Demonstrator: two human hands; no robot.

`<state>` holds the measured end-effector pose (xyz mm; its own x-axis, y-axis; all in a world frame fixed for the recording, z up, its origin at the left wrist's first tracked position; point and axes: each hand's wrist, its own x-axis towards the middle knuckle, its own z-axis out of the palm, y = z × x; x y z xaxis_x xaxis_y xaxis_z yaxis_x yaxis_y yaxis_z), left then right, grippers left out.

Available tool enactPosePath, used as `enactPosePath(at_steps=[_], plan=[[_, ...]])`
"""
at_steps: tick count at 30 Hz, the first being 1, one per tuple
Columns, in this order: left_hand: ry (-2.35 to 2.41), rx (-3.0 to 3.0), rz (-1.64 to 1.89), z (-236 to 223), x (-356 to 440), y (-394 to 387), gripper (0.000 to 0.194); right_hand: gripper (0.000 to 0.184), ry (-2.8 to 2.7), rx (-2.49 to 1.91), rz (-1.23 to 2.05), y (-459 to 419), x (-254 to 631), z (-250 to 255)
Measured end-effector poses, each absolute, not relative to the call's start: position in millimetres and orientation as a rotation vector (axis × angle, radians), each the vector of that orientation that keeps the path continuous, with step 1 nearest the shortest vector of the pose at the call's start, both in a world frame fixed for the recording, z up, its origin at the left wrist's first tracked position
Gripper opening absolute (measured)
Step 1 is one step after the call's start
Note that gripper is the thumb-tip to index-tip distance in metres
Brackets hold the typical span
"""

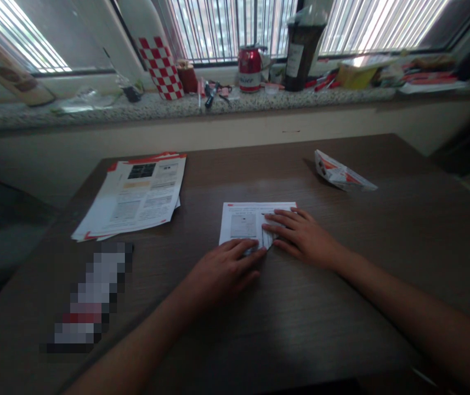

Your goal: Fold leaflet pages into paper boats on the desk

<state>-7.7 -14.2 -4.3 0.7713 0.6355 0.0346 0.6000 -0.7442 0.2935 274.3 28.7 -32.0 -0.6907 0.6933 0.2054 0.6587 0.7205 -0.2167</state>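
The white printed sheet (245, 219), with small red corner marks and a creased lower edge, lies at the centre of the frame on the brown worktop (169, 329). The left hand (228, 266) rests fingers-down on its lower edge; the right hand (300, 233), fingers slightly spread, presses flat over its right side. Neither visibly grips it.

Brown table (321, 340), 1 paper stack (136, 200), pixelated object (95, 296), printed sheet (243, 222), 1 folded paper (339, 174)
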Motion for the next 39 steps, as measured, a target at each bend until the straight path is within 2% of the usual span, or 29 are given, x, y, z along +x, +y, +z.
enactPosePath(at_steps=[17, 39], plan=[[0.942, 2.716, 0.245, -6.2, -4.6, -14.0, 0.042, 0.048, -2.667, -1.082, 0.154, 28.5, 273.8, -31.4], [0.936, 2.789, 0.184, -6.1, -4.0, -15.0, 0.047, 0.048, -2.687, -1.084, 0.124, 28.9, 273.9, -32.7]])
